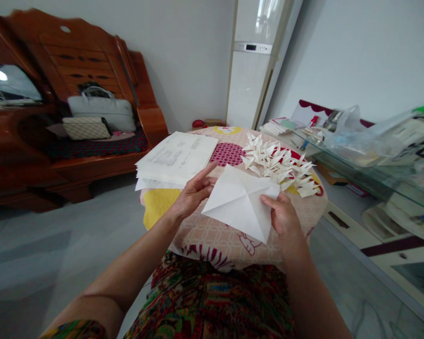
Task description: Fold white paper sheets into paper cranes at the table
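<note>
A square white sheet of paper (242,200) with crossing creases is held tilted above the small round table. My right hand (284,212) pinches its right side, thumb on top and fingers underneath. At the paper's left edge is my left hand (197,190), index finger stretched out and the fingers apart. Its fingertips are partly hidden by the sheet, and I cannot tell if they touch it. Beyond the paper to the right lies a cluster of folded paper cranes (277,160). A thick stack of printed paper (178,157) rests at the table's left.
A patterned cloth (229,153) covers the table. On the right, a glass-topped cabinet (367,181) carries plastic bags (360,134) and papers. A carved wooden sofa (81,52) with a grey handbag (102,110) stands at the left, a tall white air conditioner (249,80) behind.
</note>
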